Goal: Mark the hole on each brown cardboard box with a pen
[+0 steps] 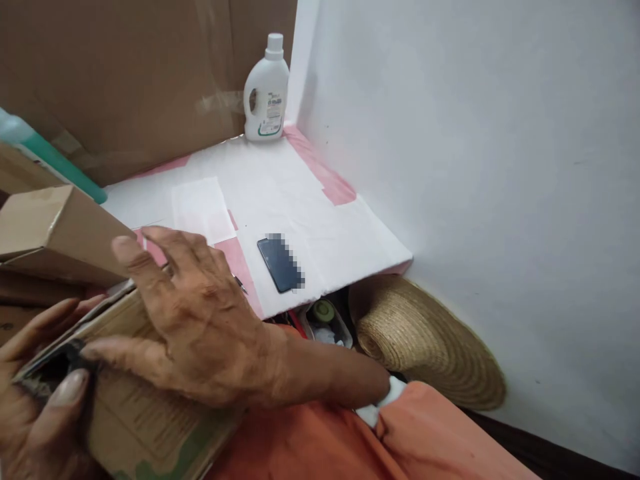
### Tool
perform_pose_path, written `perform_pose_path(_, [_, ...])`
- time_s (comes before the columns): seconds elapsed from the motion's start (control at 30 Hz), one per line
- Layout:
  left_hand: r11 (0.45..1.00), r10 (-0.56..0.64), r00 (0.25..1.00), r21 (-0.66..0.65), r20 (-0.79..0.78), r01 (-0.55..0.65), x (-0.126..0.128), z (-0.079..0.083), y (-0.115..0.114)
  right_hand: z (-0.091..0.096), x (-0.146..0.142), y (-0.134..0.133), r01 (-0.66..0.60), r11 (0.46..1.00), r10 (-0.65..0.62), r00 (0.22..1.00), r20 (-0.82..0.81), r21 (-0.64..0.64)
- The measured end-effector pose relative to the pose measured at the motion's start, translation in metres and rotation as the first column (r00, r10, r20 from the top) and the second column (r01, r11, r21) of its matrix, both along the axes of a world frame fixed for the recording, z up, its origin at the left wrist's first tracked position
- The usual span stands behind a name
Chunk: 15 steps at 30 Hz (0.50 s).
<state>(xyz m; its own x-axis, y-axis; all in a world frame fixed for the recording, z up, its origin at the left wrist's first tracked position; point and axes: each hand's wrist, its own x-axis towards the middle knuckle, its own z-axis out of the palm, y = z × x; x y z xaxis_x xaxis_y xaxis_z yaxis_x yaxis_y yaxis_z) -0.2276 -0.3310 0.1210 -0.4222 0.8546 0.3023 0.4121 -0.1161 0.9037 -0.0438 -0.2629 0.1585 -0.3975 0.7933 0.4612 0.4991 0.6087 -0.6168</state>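
Observation:
A brown cardboard box (150, 430) with small print and a green pattern lies tilted at the lower left, close to my body. My left hand (45, 407) is closed around its end, thumb on the near side and fingers on the far side. Dark material (77, 357) shows at a gap in that end, by my left thumb. Over the upper side of the box is my right hand (200, 327), its thumb touching the dark material. Its index finger is raised, and the fingers are spread apart. The box's inside is mostly hidden.
A smaller carton (55, 223) and a green-filled bottle (55, 160) stand at left. On the white-covered table (310, 220) are a phone (280, 265), a pen (240, 285) and a white jug (267, 93). A straw hat (425, 340) leans against the wall at right.

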Motion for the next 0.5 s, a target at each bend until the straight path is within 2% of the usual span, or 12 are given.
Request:
perform_pose_path(0.1, [0.998, -0.014, 0.998, 0.06, 0.057, 0.011, 0.03, 0.008, -0.001, 0.0, -0.003, 0.002, -0.044, 0.996, 0.039, 0.997, 0.061, 0.077])
perform_pose_path(0.23, [0.99, -0.093, 0.995, 0.104, 0.018, 0.091, 0.029, 0.002, -0.005, -0.002, -0.002, 0.001, -0.072, 0.997, 0.073, 0.995, 0.068, -0.02])
perform_pose_path(0.3, [0.991, -0.096, 0.995, 0.097, 0.03, 0.093, 0.028, 0.0, -0.008, -0.001, 0.0, -0.001, -0.056, 0.998, 0.057, 0.997, 0.052, -0.013])
perform_pose_path(0.43, [0.998, 0.061, 0.996, 0.012, 0.059, -0.061, 0.033, 0.001, -0.011, -0.004, -0.002, -0.004, -0.042, 0.996, 0.037, 0.997, 0.061, 0.076])
perform_pose_path(0.5, [0.999, 0.048, 0.999, -0.007, -0.018, -0.048, 0.029, 0.002, -0.014, -0.007, -0.006, -0.004, -0.026, 0.994, 0.019, 0.997, 0.069, 0.102])
